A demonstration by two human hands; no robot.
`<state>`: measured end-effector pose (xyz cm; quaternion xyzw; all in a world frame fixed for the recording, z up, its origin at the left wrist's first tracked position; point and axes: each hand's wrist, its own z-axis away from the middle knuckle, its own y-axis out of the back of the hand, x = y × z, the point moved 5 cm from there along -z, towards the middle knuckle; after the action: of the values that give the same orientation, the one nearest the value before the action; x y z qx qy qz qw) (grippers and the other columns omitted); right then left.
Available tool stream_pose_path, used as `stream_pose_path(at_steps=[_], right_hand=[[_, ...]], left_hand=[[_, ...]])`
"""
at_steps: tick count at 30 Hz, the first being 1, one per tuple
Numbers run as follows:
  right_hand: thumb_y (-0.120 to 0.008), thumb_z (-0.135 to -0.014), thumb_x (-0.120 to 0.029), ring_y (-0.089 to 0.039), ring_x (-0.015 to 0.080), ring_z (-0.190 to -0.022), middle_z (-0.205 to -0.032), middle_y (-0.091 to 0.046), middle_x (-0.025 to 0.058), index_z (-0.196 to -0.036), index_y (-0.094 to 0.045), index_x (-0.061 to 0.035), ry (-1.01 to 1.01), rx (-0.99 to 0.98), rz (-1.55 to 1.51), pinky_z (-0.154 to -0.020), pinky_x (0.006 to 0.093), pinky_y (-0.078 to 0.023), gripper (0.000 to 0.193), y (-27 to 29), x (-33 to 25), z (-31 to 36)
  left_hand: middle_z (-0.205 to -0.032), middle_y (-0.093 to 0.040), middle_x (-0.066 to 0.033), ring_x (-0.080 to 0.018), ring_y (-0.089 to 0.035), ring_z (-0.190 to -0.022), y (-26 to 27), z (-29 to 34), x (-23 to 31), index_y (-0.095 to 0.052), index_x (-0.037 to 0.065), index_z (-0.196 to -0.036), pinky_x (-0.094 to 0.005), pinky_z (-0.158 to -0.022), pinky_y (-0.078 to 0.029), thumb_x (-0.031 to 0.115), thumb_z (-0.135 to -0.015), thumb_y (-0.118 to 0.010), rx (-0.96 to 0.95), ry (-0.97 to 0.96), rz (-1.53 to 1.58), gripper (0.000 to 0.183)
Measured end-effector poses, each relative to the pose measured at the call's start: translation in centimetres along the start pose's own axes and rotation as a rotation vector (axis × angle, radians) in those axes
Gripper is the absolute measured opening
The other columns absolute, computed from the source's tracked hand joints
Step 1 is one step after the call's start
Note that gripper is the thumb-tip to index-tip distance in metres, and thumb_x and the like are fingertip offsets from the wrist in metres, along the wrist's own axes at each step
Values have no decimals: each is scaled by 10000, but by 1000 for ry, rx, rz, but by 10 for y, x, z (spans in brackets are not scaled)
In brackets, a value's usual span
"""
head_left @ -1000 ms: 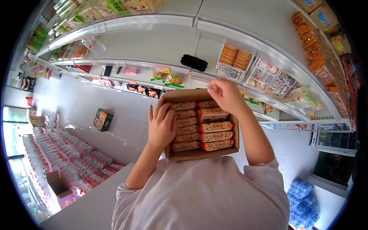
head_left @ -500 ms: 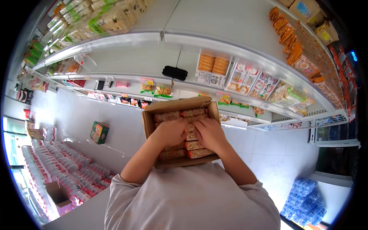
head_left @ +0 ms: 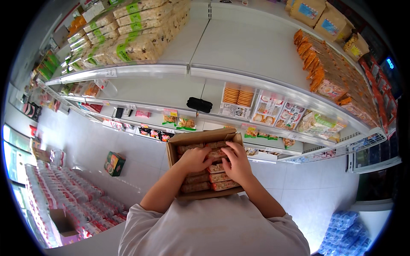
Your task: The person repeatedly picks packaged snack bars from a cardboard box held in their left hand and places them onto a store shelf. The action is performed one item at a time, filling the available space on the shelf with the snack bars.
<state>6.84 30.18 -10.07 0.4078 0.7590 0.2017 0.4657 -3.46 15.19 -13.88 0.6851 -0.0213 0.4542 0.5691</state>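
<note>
An open cardboard box sits against my front, holding rows of wrapped snack packets in clear and red film. Both hands reach inside it. My left hand lies over the left row, its fingers bent and closed on the left end of a packet near the far side. Facing it, my right hand has its fingers and thumb curled round that packet's other end. The fingers partly cover this packet and those beneath.
Shelves ahead carry stacked puffed snack bags, round biscuits, orange-wrapped packs and a black object. Bundled bottles stand at left, beside a green carton on the floor. Blue bottle packs sit lower right.
The view has tilted up, so shelves and box appear lower. My fingers, deeper among the packets before, have come up, with a packet between my hands.
</note>
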Motion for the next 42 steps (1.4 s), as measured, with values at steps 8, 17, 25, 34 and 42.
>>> stream_pose_path(at_steps=[8, 17, 25, 34, 42], right_hand=[[-725, -839, -123, -562, 396, -1132, -1240, -574, 190, -1294, -544, 10, -81, -85, -190, -955, 452, -492, 508, 2, -5, 6], [-698, -901, -109, -534, 229, -1252, -1403, -478, 173, -1491, -263, 44, -316, 51, -1004, -1019, 343, -466, 749, -19, -12, -12], [-696, -893, -43, -612, 146, -1074, -1177, -617, 102, -1275, -511, 34, -101, 64, -539, -934, 307, -504, 431, 47, -19, -86], [-772, -820, -116, -687, 313, -959, -1098, -686, 177, -1220, -607, -24, 213, 265, -55, -830, 382, -545, 442, 161, -49, -287], [-772, -812, -148, -664, 377, -1035, -1101, -688, 216, -1193, -648, -27, 72, 23, 273, -857, 442, -526, 419, 115, 46, -429]], left_hand=[[-784, -673, -152, -363, -670, -663, 31, 18, 7, -630, 25, -936, -437, -585, -541, 217, -784, -735, 521, -78, 99, 266], [-1295, -576, -266, -456, -549, -1262, 43, 28, 72, -604, -61, -1180, -510, -1038, -476, 230, -721, -767, 618, -506, -211, 567], [-1372, -547, -259, -445, -540, -1287, 64, 34, 73, -641, -31, -1112, -553, -1073, -442, 91, -741, -681, 734, -630, -294, 392], [-1336, -553, -236, -428, -562, -1222, 214, -44, 99, -616, 5, -1122, -536, -1022, -457, 59, -735, -651, 1003, -679, -536, 393], [-1024, -676, -102, -317, -676, -863, 269, -121, 78, -638, 66, -996, -415, -638, -548, 290, -883, -622, 923, -511, -465, 251]])
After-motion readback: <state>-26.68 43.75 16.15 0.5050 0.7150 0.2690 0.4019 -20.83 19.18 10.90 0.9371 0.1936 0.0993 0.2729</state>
